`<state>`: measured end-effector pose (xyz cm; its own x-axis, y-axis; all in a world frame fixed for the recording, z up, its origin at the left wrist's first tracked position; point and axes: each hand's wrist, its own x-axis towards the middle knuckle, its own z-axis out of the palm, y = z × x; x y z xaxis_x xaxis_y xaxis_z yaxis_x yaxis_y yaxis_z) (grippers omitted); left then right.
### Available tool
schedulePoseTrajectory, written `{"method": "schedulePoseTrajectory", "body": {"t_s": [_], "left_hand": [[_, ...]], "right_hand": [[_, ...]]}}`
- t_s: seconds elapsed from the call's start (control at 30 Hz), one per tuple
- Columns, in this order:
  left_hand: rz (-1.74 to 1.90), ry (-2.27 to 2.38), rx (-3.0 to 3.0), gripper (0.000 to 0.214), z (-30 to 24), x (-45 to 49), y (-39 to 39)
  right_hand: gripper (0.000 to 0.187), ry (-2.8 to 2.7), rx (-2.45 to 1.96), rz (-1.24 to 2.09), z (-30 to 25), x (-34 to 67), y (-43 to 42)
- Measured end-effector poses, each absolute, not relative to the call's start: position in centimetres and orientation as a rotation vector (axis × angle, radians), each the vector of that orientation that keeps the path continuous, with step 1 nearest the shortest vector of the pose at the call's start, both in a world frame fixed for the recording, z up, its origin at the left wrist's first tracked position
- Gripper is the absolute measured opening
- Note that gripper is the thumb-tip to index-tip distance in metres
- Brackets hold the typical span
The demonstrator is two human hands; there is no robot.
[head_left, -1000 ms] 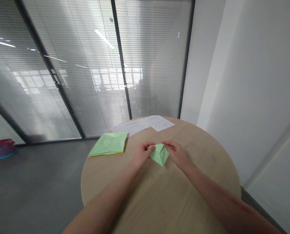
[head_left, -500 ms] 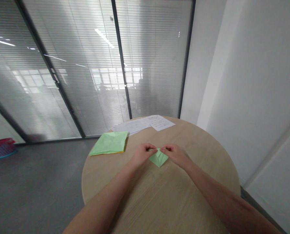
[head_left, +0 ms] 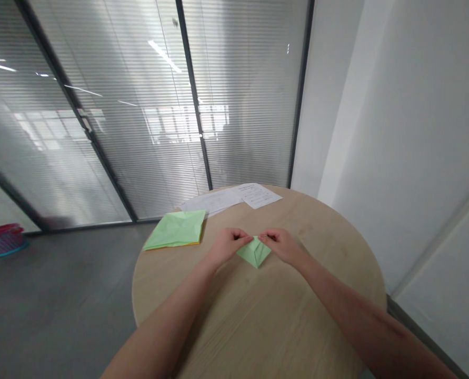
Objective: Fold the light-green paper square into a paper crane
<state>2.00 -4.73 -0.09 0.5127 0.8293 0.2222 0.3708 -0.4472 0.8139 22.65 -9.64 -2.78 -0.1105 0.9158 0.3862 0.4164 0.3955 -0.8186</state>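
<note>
A small piece of folded green paper shows between my hands, its pointed corner turned toward me and crease lines running to that point. My left hand pinches its far left edge between thumb and fingers. At the far right edge my right hand pinches it the same way, with the two thumbs close together along the top. The fingers cover the paper's outer far corners.
The round wooden table carries a stack of green paper with a yellow edge beneath, at the left. Printed white sheets lie at the far rim. A pink and blue basket stands on the floor at left.
The view has shifted slightly. Both hands keep their pinch on the folded paper, and its creased front looks slightly different, with the right flap's fold line more visible.
</note>
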Motion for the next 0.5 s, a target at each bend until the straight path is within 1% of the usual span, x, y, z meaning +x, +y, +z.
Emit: {"method": "schedulePoseTrajectory", "body": {"t_s": [0.17,0.4,0.5], "left_hand": [[0.812,0.934,2.018,0.036,0.7,1.4,-4.5],[0.83,0.896,1.871,0.031,0.5,0.8,-3.6],[0.937,0.968,1.798,0.032,0.2,0.6,-2.8]], "right_hand": [[0.036,-1.634,-1.179,0.701,-2.1,23.2,-9.5],[0.039,-1.46,-1.18,0.792,-2.4,24.1,-8.9],[0.044,-1.322,-1.2,0.856,-2.8,25.0,-8.5]]}}
